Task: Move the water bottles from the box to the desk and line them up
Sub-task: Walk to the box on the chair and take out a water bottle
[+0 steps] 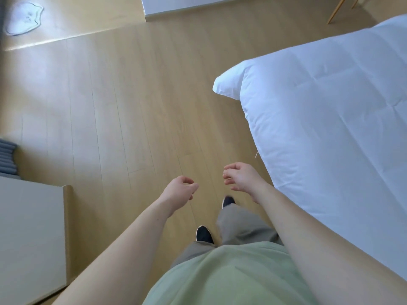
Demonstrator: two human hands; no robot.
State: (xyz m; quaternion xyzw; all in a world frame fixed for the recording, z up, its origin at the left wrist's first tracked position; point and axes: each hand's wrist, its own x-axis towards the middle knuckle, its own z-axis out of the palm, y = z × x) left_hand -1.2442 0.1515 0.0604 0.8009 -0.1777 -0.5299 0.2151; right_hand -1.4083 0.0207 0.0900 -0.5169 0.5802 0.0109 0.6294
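Both bare forearms reach forward over a light wooden plank floor (114, 102) in the lower middle of the frame. The left hand (179, 190) hangs with its fingers loosely curled and holds nothing; the right hand (239, 177), just to its right, is likewise loosely curled with nothing in it. Neither water bottles nor a box show in this view, so their place cannot be told. A white quilted duvet (330, 111) on a bed fills the right side. A pale beige flat-topped piece of furniture (30, 234) sits at the lower left edge. Below the hands are two dark shoes (204, 234), grey-brown trousers (240, 227) and a light green shirt (224, 278). A white cat-shaped mat (23, 18) lies at the upper left.
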